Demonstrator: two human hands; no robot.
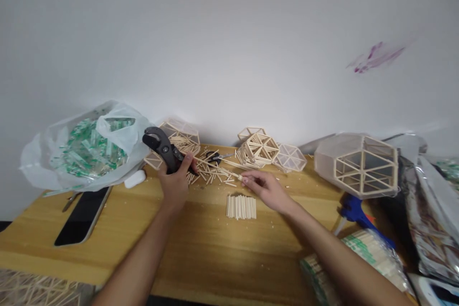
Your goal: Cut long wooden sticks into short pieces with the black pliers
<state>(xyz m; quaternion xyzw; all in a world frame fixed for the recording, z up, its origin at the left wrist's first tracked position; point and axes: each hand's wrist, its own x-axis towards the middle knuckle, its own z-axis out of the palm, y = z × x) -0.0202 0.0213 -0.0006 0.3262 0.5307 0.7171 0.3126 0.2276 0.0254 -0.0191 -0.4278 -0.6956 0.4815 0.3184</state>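
My left hand (175,185) is closed around the handles of dark pruning shears (163,147), their curved jaw pointing up and to the left. Between the thumb and fingers of my right hand (267,191) are the ends of pale wooden sticks (239,178); how many is too small to tell. Just below that hand lies a neat row of short cut sticks (241,207) on the wooden table (215,258). Loose sticks (206,172) are scattered in a pile between my hands. Black-handled scissors (215,157) lie behind the pile.
A plastic bag (39,162) of green-and-clear wrappers sits at left, near a phone (82,215) and a white case (135,179). Stick-framed polygonal shapes (358,165) stand along the wall. At right are a blue glue gun (355,208) and packaged sticks (376,253).
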